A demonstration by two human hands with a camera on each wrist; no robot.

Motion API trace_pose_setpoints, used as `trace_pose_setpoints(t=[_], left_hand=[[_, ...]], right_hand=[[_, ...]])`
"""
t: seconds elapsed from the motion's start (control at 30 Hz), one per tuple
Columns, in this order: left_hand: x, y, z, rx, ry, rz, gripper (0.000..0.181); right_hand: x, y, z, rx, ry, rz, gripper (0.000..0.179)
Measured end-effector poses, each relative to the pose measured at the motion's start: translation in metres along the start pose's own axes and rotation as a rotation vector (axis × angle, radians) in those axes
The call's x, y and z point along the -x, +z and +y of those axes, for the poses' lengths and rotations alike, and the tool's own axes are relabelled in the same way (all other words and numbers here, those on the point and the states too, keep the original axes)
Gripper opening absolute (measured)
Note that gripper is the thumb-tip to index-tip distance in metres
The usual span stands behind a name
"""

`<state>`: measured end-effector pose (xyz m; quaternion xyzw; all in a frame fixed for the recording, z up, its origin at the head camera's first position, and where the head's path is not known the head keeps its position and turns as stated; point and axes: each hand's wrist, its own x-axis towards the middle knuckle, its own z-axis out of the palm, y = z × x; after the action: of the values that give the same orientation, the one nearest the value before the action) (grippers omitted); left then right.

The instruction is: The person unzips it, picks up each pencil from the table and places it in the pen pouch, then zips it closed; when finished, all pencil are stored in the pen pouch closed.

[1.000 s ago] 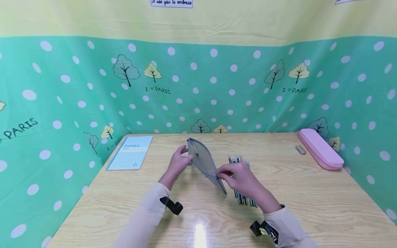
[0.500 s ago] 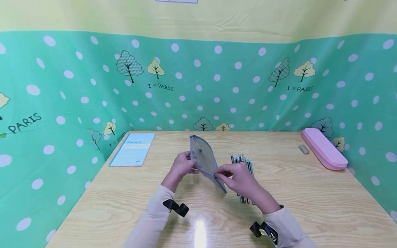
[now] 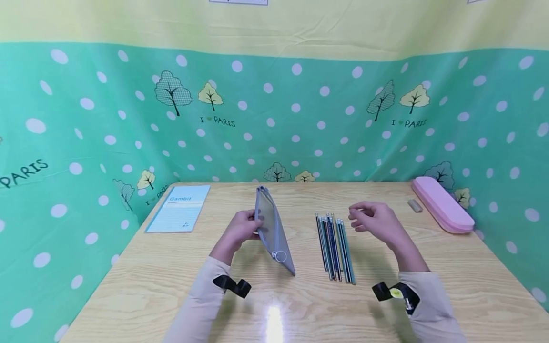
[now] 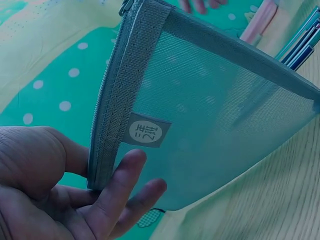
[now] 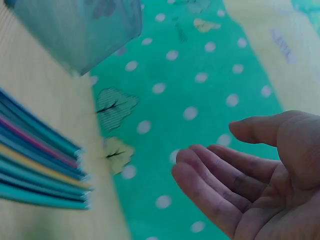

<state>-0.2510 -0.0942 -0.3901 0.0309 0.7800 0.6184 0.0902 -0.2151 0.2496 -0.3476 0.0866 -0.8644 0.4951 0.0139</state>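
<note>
My left hand (image 3: pixel 241 229) grips a grey-blue mesh zip pouch (image 3: pixel 280 238) by its edge, holding it up on a slant over the table. The zip's ring pull (image 3: pixel 280 256) hangs at the pouch's near end. In the left wrist view, a small label (image 4: pixel 146 131) shows on the mesh, close to my fingertips. Several pencils (image 3: pixel 335 250) lie side by side on the table, right of the pouch. Beyond them, on the right, my right hand (image 3: pixel 379 223) is raised with nothing in it. The right wrist view shows its fingers (image 5: pixel 215 187) loosely bent and the thumb apart.
A light blue notebook (image 3: pixel 177 209) lies at the back left of the wooden table (image 3: pixel 141 286). At the back right, a pink pencil case (image 3: pixel 443 205) stands beside a grey eraser (image 3: pixel 414 206). A green dotted curtain (image 3: pixel 300 143) hangs behind and along both sides.
My right hand has let go of the pouch's near end and moved right, past the pencils. The pouch has turned in my left hand, and its ring pull now shows.
</note>
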Motion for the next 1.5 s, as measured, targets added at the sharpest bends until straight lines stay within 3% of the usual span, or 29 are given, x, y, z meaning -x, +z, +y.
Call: trace_pose_setpoints(t=[0.13,0.37,0.73,1.07,1.33,1.5], left_hand=[[0.002,-0.002,0.0,0.001,-0.004,-0.009,0.044],[0.003,-0.007,0.003,-0.008,-0.007,-0.056,0.046],[0.001,-0.017,0.008,-0.017,-0.034,-0.061,0.048],[-0.001,-0.019,0.007,-0.03,-0.034,-0.081,0.048],[-0.002,-0.023,0.0,-0.036,-0.033,-0.087,0.048],[-0.003,-0.021,-0.001,-0.034,-0.02,-0.095,0.045]], right_hand=[[-0.008,0.002,0.019,-0.063,0.128,-0.092,0.04],[-0.019,0.015,0.041,-0.076,0.257,-0.137,0.04],[-0.046,0.015,0.059,0.241,0.321,-0.286,0.023],[-0.051,0.031,0.072,0.339,0.349,-0.199,0.02],[-0.052,0.041,0.066,0.473,0.308,-0.156,0.019],[-0.051,0.037,0.065,0.442,0.326,-0.153,0.007]])
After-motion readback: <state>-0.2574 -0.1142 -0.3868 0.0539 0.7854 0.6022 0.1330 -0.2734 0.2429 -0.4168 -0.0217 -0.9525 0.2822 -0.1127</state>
